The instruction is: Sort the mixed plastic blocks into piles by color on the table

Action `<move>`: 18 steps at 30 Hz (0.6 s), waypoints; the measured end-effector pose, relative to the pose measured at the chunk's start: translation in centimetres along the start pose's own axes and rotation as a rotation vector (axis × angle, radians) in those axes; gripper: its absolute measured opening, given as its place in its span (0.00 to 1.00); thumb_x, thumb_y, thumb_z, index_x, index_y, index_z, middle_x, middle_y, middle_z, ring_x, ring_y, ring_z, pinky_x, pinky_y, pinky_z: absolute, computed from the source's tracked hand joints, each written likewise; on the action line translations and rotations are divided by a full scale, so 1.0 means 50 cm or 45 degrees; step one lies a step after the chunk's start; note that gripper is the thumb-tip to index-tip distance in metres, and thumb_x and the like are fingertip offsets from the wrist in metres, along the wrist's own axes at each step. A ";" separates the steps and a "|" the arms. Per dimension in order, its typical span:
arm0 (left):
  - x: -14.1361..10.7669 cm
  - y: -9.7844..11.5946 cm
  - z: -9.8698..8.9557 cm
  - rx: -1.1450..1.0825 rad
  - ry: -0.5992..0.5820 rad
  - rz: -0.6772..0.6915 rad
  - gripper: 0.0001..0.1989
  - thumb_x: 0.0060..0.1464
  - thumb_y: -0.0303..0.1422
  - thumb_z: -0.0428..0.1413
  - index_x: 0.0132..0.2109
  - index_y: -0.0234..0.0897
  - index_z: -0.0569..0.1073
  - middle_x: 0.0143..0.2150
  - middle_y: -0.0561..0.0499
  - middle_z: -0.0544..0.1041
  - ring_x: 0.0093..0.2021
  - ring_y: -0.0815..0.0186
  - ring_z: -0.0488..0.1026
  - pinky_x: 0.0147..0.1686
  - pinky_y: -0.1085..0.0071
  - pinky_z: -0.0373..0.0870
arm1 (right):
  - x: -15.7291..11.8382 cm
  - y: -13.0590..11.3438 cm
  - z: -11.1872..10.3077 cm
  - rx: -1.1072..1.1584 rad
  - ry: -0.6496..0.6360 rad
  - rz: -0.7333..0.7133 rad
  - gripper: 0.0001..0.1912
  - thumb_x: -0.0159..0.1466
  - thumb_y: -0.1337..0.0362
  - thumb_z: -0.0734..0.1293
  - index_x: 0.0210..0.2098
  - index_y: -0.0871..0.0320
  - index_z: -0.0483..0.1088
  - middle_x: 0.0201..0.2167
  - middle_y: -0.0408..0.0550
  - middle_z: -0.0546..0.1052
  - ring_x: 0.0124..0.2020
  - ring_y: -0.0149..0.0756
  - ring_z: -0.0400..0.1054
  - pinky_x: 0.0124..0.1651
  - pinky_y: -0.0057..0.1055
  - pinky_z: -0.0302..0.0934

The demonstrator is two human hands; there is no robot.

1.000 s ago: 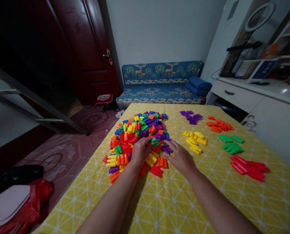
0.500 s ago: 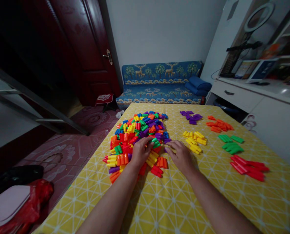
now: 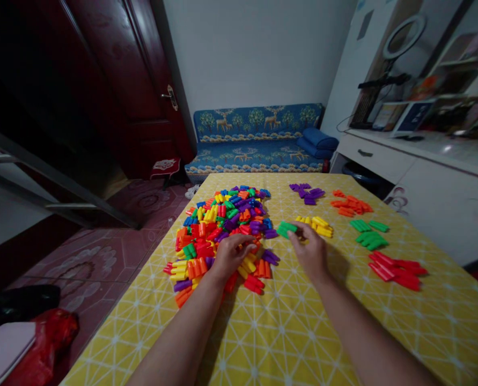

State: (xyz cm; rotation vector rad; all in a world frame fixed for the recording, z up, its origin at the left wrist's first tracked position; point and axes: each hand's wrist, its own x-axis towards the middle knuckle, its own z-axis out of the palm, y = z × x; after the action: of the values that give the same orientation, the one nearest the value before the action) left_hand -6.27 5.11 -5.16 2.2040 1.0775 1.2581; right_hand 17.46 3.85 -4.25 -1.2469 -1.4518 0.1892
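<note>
- The right hand pinches a green ribbed plastic block near the yellow plastic blocks; a loose pinch could drop it among them.
- The left hand curls over the multicoloured pile, grip unclear; dragging fingers might scatter it.

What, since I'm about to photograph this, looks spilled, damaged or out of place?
Nothing clearly stands out. The mixed pile of plastic blocks is jumbled but lies on the yellow tablecloth; the purple, orange, yellow, green and red groups show no strays.
</note>
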 end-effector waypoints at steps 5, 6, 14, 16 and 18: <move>0.002 -0.003 0.001 0.027 -0.016 -0.017 0.08 0.59 0.34 0.58 0.41 0.36 0.80 0.36 0.46 0.82 0.34 0.65 0.78 0.34 0.73 0.70 | 0.119 0.145 -0.149 -0.619 0.229 0.338 0.18 0.60 0.57 0.65 0.46 0.58 0.74 0.34 0.53 0.79 0.34 0.43 0.71 0.37 0.38 0.63; 0.002 -0.003 0.001 0.031 -0.020 -0.012 0.08 0.59 0.34 0.58 0.41 0.36 0.80 0.36 0.46 0.82 0.34 0.65 0.78 0.34 0.73 0.70 | 0.140 0.172 -0.176 -0.772 0.132 0.400 0.18 0.60 0.57 0.64 0.47 0.57 0.74 0.35 0.53 0.79 0.34 0.43 0.71 0.36 0.37 0.61; 0.006 -0.001 -0.002 0.059 -0.031 -0.005 0.07 0.59 0.32 0.57 0.39 0.36 0.80 0.34 0.48 0.82 0.32 0.67 0.77 0.32 0.75 0.68 | 0.174 0.272 -0.302 -1.209 -0.205 0.398 0.26 0.57 0.49 0.68 0.50 0.55 0.76 0.56 0.66 0.71 0.54 0.63 0.62 0.45 0.50 0.55; 0.006 0.000 -0.002 0.062 -0.027 -0.003 0.07 0.59 0.31 0.57 0.39 0.36 0.80 0.34 0.48 0.82 0.32 0.67 0.77 0.32 0.75 0.68 | 0.161 0.294 -0.323 -1.263 -0.326 0.293 0.35 0.54 0.44 0.69 0.57 0.53 0.72 0.64 0.66 0.63 0.60 0.68 0.55 0.49 0.52 0.54; 0.006 0.001 -0.001 0.064 -0.028 -0.004 0.07 0.59 0.30 0.57 0.39 0.36 0.80 0.34 0.48 0.82 0.32 0.67 0.77 0.32 0.75 0.69 | 0.150 0.317 -0.339 -1.261 -0.421 0.121 0.38 0.50 0.42 0.72 0.57 0.52 0.72 0.65 0.63 0.61 0.62 0.65 0.54 0.52 0.50 0.54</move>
State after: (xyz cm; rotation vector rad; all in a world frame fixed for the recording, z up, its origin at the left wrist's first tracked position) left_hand -6.20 5.31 -4.95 2.2470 1.1154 1.2156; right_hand 41.56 7.54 -5.18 -2.1527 -1.8472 -0.3260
